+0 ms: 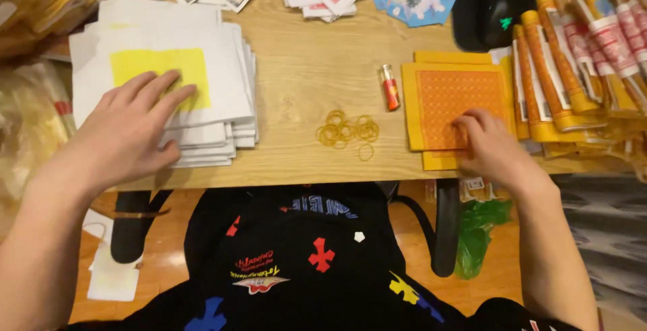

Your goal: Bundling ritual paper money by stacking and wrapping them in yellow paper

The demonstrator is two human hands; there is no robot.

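- My left hand [131,129] lies flat, fingers spread and gripping nothing, on the white stack [168,82], fingertips on its yellow square [145,65].
- That stack sits at the left of the counter [310,55].
- My right hand [492,146] presses fingertips on the near right corner of the orange stack [451,98], fingers curled; nothing is clamped.
- Rubber bands [347,130] lie loose between the two stacks.
- A red lighter [390,88] lies just left of the orange stack.
- Banded bundles [579,61] are piled to the right.
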